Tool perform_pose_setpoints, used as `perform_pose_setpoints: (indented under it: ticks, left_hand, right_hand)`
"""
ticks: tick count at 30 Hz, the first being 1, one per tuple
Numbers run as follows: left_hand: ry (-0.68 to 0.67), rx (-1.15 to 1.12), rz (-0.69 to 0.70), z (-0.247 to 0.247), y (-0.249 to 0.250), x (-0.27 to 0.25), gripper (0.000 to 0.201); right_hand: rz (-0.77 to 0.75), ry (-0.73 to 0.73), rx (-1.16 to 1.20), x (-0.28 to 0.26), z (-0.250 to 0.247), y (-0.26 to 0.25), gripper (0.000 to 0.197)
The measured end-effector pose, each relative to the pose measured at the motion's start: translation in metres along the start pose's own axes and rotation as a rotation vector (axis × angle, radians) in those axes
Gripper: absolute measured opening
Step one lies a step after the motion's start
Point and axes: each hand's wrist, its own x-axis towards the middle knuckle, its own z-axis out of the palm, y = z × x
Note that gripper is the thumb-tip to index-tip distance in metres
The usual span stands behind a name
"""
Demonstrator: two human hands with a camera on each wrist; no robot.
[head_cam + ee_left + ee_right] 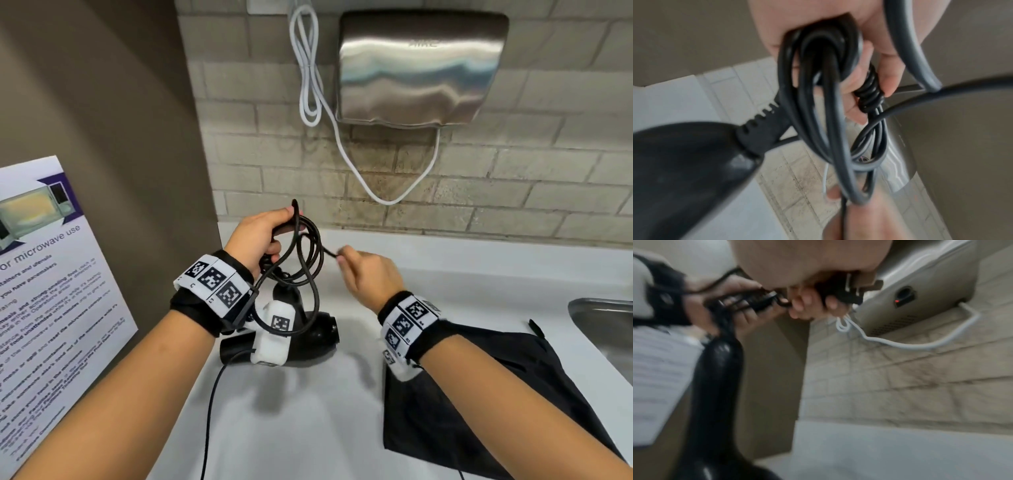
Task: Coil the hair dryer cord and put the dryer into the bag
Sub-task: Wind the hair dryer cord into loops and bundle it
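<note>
Left hand (260, 236) grips the coiled cord (310, 260) above the surface (342, 394) while right hand (368, 274) pinches its plug end, and a slackened grip could spill loops onto the dryer (318, 332) beside the bag (479, 394).

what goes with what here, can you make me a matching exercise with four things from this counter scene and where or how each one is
Things:
1. hair dryer
2. black cord
3. black bag
4. white cable

Places or states:
A. lying flat on the counter beside the sink
B. hanging in loops on the tiled wall
C. gathered in loops in the left hand, its end pinched by the right hand
D. lying on the counter under the left wrist

Pairs: 1-D, 2-C, 3-A, 4-B
</note>
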Motion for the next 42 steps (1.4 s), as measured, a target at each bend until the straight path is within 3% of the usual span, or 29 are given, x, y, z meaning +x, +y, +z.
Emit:
perform_pose_setpoints:
  ticks: [2,4,8,16,17,20,22,24,26,30,35,37,42]
  left_hand:
    - [0.001,0.03,0.008,0.0,0.0,0.0,0.017]
    - [-0.026,0.072,0.03,0.004,0.001,-0.001,0.017]
    - [-0.057,0.088,0.032,0.011,0.001,-0.004,0.017]
    - [-0.062,0.016,-0.04,-0.016,-0.002,-0.005,0.022]
    - [-0.062,0.03,-0.036,-0.016,-0.002,-0.005,0.022]
    - [-0.07,0.074,-0.015,-0.01,-0.001,-0.003,0.02]
    - [-0.082,0.102,-0.001,-0.005,-0.001,-0.003,0.017]
    - [-0.089,0.133,0.014,-0.001,0.0,-0.003,0.015]
    - [-0.09,0.164,0.032,0.003,0.0,-0.003,0.016]
    - [-0.095,0.207,0.069,0.009,0.001,-0.005,0.021]
    - [-0.089,0.198,0.059,0.009,0.002,-0.007,0.02]
    - [-0.096,0.197,0.052,0.01,0.002,-0.007,0.018]
    - [-0.121,0.189,0.036,0.009,0.004,-0.01,0.013]
  right_hand:
    - [0.324,-0.097,-0.117,-0.003,0.004,0.025,0.031]
    - [0.573,-0.167,-0.079,0.001,0.007,0.041,0.027]
    - [0.724,-0.273,0.03,0.022,0.012,0.048,0.034]
    - [0.928,-0.28,0.048,0.016,0.004,0.081,0.031]
    - [0.912,-0.254,0.114,0.016,0.006,0.081,0.031]
    - [0.627,-0.097,0.422,0.022,0.011,0.065,0.026]
    - [0.441,-0.143,0.66,0.025,0.004,0.039,0.023]
    - [0.301,-0.279,0.845,0.027,-0.007,0.009,0.024]
    - [0.215,-0.343,1.019,0.028,-0.017,-0.014,0.027]
    - [0.163,-0.44,1.326,0.027,-0.033,-0.034,0.026]
    - [0.223,-0.533,1.429,0.017,-0.023,-0.026,0.029]
    - [0.241,-0.539,1.508,0.016,-0.019,-0.025,0.02]
    - [0.192,-0.548,1.575,0.018,-0.014,-0.023,0.017]
